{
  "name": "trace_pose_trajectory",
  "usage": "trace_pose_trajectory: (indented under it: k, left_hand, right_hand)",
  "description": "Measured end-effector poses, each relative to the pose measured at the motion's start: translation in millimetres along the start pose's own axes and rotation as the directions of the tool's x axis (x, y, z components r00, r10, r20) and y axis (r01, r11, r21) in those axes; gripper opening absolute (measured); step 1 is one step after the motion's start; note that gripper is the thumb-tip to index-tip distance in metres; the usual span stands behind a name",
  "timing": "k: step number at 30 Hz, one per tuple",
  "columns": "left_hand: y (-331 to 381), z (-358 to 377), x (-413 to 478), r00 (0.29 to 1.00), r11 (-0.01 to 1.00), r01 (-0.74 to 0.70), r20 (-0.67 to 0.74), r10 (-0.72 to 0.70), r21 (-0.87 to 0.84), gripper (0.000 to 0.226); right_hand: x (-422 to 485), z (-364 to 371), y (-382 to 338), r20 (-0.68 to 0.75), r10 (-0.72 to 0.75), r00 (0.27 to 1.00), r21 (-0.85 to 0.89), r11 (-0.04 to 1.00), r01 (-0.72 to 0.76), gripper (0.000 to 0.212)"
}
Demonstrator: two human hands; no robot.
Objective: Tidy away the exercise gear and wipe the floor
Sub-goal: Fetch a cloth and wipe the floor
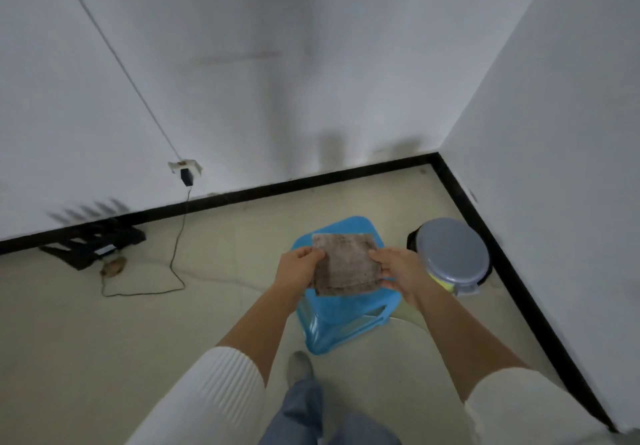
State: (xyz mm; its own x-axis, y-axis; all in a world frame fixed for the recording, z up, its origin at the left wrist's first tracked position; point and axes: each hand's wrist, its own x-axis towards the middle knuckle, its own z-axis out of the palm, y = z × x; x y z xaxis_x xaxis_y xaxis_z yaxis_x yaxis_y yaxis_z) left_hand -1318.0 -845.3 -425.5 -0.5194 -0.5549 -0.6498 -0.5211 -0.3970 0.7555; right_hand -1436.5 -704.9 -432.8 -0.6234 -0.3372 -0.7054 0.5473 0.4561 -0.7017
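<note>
Soiled cloth (344, 264), perhaps folded, above stool (346, 309)

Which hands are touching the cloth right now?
Touching, both. The head view shows the left hand pinching the cloth by its left edge and the right hand pinching its right edge.

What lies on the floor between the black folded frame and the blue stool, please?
In the head view, a thin black cable from the wall plug trails over the floor there.
</note>
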Motion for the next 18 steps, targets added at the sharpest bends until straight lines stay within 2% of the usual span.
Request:
trace_pose_trajectory:
  k: [2, 6, 9, 11, 14, 18]
  left_hand:
    - [-6.6, 3.8, 32.4, 0.999, 0.998, 0.046, 0.019, -0.047, 0.033, 0.005]
    - [-39.6, 16.7, 95.7, 0.987, 0.984, 0.155, 0.026, -0.157, 0.084, 0.019]
    - [-68.5, 31.4, 140.4, 0.958, 0.958, 0.286, 0.014, -0.286, -0.010, 0.021]
    - [-81.8, 41.1, 163.4, 0.938, 0.935, 0.345, 0.035, -0.344, -0.075, 0.025]
    - [-99.8, 48.8, 194.3, 0.921, 0.917, 0.389, 0.045, -0.386, -0.094, 0.028]
    - [-122.6, 49.1, 225.2, 0.911, 0.909, 0.413, 0.007, -0.413, -0.053, 0.033]
  right_hand:
    - [29.3, 5.2, 5.2, -0.011, 0.062, 0.998, -0.009, 0.998, -0.062, 0.016]
    - [92.8, 9.8, 28.7, -0.077, 0.156, 0.985, -0.055, 0.986, -0.160, 0.014]
    - [148.3, 15.1, 57.5, -0.131, 0.135, 0.982, -0.156, 0.976, -0.154, 0.016]
    - [178.8, 18.7, 71.7, -0.150, 0.112, 0.982, -0.201, 0.969, -0.141, 0.008]
    - [216.5, 24.5, 85.6, -0.169, 0.090, 0.981, -0.250, 0.959, -0.131, 0.025]
    - [252.8, 27.8, 101.8, -0.192, 0.059, 0.980, -0.304, 0.946, -0.116, 0.029]
